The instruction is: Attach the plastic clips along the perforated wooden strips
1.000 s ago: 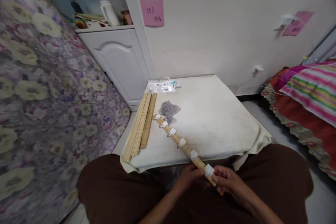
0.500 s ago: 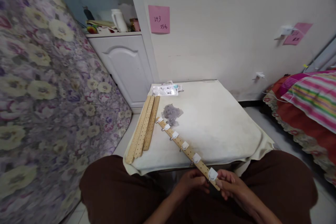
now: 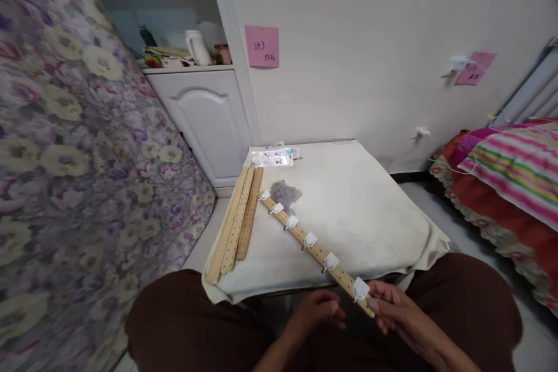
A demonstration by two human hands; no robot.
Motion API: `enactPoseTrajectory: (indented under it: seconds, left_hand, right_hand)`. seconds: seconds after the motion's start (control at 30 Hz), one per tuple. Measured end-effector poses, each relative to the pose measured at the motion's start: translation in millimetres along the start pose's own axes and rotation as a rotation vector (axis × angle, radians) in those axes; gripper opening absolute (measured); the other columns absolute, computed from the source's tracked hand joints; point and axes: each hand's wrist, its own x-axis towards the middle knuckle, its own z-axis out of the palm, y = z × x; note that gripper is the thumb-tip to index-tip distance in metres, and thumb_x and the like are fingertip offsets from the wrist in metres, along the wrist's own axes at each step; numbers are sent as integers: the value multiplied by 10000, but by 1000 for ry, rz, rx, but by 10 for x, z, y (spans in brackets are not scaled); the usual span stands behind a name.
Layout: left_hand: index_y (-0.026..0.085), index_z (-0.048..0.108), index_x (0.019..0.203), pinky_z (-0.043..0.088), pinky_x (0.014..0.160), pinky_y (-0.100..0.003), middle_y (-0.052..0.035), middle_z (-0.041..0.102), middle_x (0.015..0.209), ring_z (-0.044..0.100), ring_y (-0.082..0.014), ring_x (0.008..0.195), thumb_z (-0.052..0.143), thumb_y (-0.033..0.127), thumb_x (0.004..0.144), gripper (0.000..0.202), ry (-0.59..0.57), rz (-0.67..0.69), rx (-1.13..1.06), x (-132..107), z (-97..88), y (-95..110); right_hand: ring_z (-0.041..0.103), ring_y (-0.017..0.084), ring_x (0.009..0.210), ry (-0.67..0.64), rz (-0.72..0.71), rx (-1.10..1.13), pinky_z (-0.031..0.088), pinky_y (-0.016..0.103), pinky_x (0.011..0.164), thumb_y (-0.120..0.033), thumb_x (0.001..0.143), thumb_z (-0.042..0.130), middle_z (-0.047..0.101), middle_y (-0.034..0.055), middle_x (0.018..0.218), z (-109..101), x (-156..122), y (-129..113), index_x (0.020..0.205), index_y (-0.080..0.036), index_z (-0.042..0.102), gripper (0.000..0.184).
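Observation:
A long perforated wooden strip [image 3: 300, 233] lies slanted across the white-covered table [image 3: 370, 209], carrying several white adhesive hooks; the nearest hook [image 3: 361, 289] sits by its near end. My right hand [image 3: 394, 309] pinches that near end, fingers closed on the wood. My left hand [image 3: 320, 309] hovers just left of the strip over my lap, fingers curled, holding nothing that I can make out. A heap of small grey metal hooks [image 3: 285, 192] lies by the strip's far end.
Two or three more wooden strips [image 3: 235, 222] lie stacked along the table's left edge. A clear packet [image 3: 271, 157] rests at the far left corner. A floral mattress [image 3: 78, 174] stands left, a white cabinet [image 3: 204, 122] behind, striped bedding [image 3: 514, 168] right.
My left hand has come off the strip and drawn back slightly. The right hand has shifted the strip's near end a little to the right. The camera has tilted.

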Motion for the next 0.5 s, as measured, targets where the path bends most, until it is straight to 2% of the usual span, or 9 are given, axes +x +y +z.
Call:
enactPoseTrajectory:
  seconds: [0.23,0.37,0.43,0.5]
  left_hand:
    - [147,583,853,434,648,-291,-39,676,729,643,-163,600,800,497,502,541,13,-19,-4,-14,-71,19]
    - [159,600,813,437,633,-285,-25,671,702,633,-158,596,832,499,430,562,17,-67,-21,61,-181,-24]
    - [175,619,791,460,673,-319,-20,670,704,645,-183,641,833,513,432,537,-4,-76,48,127,-220,-21]
    - [203,636,813,483,704,-351,-21,672,742,654,-216,728,808,513,511,466,-17,-107,170,182,-231,15]
  right_hand:
    - [443,25,452,85,-72,70,403,134,429,-336,688,765,513,-44,637,-111,155,-263,793,-157,633,246]
    - [479,15,445,132,-122,154,422,104,432,-277,701,766,518,-54,609,-277,327,-419,798,-149,629,211]
    - [499,12,445,152,-150,181,430,90,440,-258,714,759,527,-55,589,-385,423,-511,781,-146,625,188]
    - [521,17,451,182,-181,202,439,84,445,-245,717,757,547,-49,587,-504,521,-610,770,-146,623,175]
